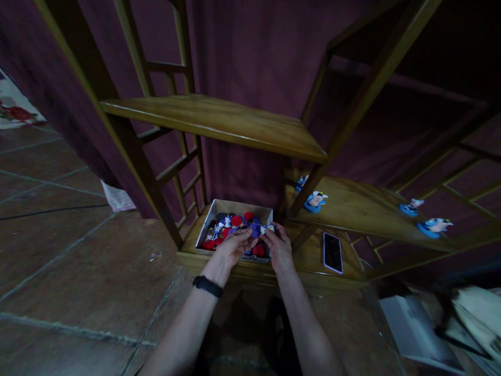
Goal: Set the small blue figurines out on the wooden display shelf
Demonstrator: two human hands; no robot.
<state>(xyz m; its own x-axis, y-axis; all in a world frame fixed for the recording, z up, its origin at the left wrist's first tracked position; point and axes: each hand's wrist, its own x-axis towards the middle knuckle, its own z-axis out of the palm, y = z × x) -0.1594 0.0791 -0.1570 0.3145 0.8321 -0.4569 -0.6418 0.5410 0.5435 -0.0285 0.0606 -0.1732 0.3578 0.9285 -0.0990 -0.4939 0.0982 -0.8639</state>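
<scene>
My left hand is closed, its fingertips pinching the purple end of a small purple-and-white figurine. At the figurine's white end, the fingers of my right hand are also closed. Whether this is one piece or two touching pieces, I cannot tell. Both hands are over the front right part of an open cardboard box on the bottom shelf. Inside the box lies a pile of small red, purple and dark figurines, partly hidden by my hands.
A phone lies on the bottom shelf, right of the box. Several pig-like figurines on blue bases, one nearby, stand on the right shelf. A wooden shelf overhangs the box. A grey box sits on the floor at right.
</scene>
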